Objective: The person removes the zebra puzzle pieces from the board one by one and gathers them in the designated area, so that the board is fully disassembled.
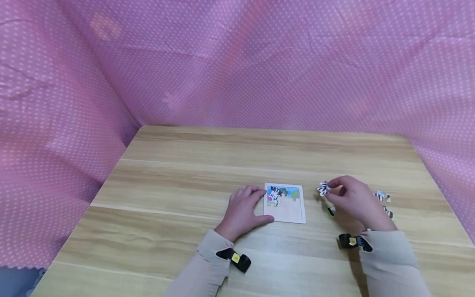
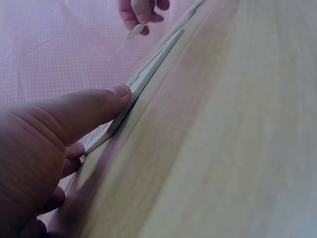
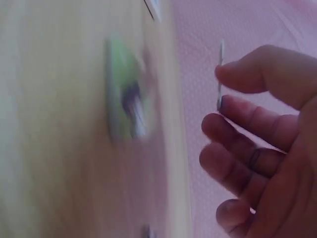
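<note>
A square puzzle board (image 1: 285, 212) with a white border lies on the table, its upper part filled with zebra and tree pictures. My left hand (image 1: 243, 209) holds it at the left side, the thumb (image 2: 111, 96) on its near edge and the forefinger by the upper left. To the right of the board, my right hand (image 1: 354, 202) pinches a black-and-white striped puzzle piece (image 1: 323, 188) between thumb and forefinger, raised over the table. The right wrist view shows this piece (image 3: 221, 79) edge-on. Below that hand lies a green puzzle piece (image 1: 331, 211), blurred in the right wrist view.
Several loose puzzle pieces (image 1: 379, 195) lie to the right of my right hand, one striped piece (image 1: 388, 213) nearer its wrist. The wooden table (image 1: 178, 177) ends at a pink dotted cloth (image 1: 237, 74) hanging behind and at the sides.
</note>
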Demonstrator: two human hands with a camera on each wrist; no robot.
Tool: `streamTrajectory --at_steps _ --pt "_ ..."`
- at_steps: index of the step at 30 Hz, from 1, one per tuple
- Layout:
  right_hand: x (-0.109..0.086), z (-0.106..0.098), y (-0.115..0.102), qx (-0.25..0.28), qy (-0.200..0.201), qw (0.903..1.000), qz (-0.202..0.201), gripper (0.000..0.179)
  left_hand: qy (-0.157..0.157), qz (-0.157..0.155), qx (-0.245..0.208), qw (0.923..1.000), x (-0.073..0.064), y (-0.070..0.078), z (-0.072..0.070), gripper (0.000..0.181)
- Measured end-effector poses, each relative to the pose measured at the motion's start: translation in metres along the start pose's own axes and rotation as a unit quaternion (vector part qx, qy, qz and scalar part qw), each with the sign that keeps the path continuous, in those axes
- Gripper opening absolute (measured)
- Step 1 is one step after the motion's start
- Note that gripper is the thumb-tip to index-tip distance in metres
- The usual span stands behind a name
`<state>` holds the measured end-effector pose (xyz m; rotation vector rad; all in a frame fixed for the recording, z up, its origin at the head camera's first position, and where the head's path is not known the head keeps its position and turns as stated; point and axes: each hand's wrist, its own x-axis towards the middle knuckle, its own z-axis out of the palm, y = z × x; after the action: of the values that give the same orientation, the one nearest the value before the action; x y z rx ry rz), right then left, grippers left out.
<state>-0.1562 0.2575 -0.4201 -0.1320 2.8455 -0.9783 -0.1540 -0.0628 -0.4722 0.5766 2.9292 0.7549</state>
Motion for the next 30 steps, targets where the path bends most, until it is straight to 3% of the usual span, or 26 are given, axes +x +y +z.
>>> streamTrajectory --at_steps 6,19,30 --pt "0.005 0.012 -0.016 0.017 -0.006 0.9996 -0.023 0.032 -0.002 -0.003 0.004 1.0000 0.002 -0.001 0.000 0.082" --pt "0.015 0.044 -0.039 -0.011 -0.029 0.9958 -0.086 0.031 -0.006 -0.004 0.009 0.9999 0.003 -0.002 -0.001 0.083" --pt "0.018 0.057 -0.054 -0.013 -0.070 0.9949 -0.071 0.035 -0.009 -0.003 0.007 0.9999 0.003 0.000 -0.002 0.082"
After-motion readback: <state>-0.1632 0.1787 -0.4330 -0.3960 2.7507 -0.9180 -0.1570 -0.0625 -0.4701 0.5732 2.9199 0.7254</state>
